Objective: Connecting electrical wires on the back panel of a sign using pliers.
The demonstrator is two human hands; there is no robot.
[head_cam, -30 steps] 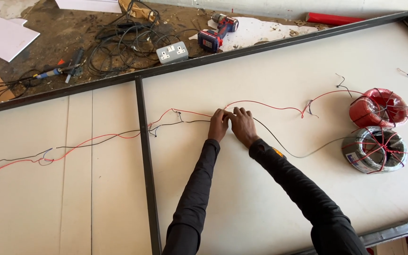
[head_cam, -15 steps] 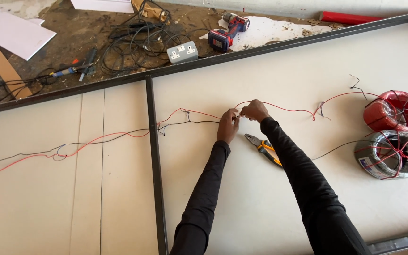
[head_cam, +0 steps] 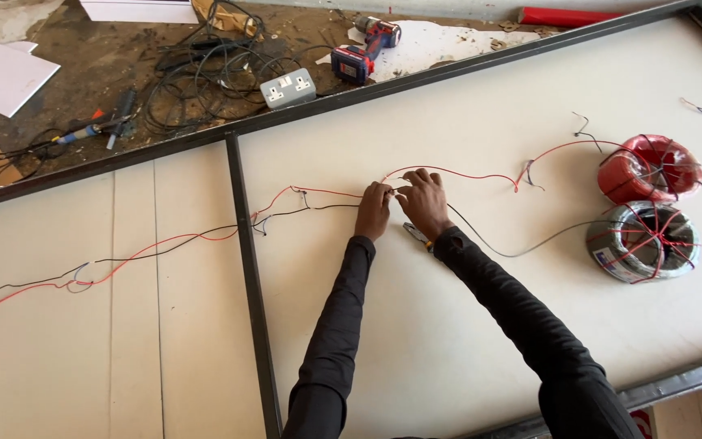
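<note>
Your left hand (head_cam: 374,210) and right hand (head_cam: 422,200) pinch the wires (head_cam: 331,195) together mid-panel (head_cam: 465,325), pliers (head_cam: 418,236) under your wrist, the frame bar (head_cam: 241,244) well left.

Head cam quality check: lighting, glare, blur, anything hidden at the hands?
Head view: soft even light, faint shadows, no glare on the white panel; frame sharp, no motion blur; straight frame bar leans, wide-angle tilt; left hand and right hand cover the wires at the pinch; pliers mostly hidden under the right wrist.
</note>
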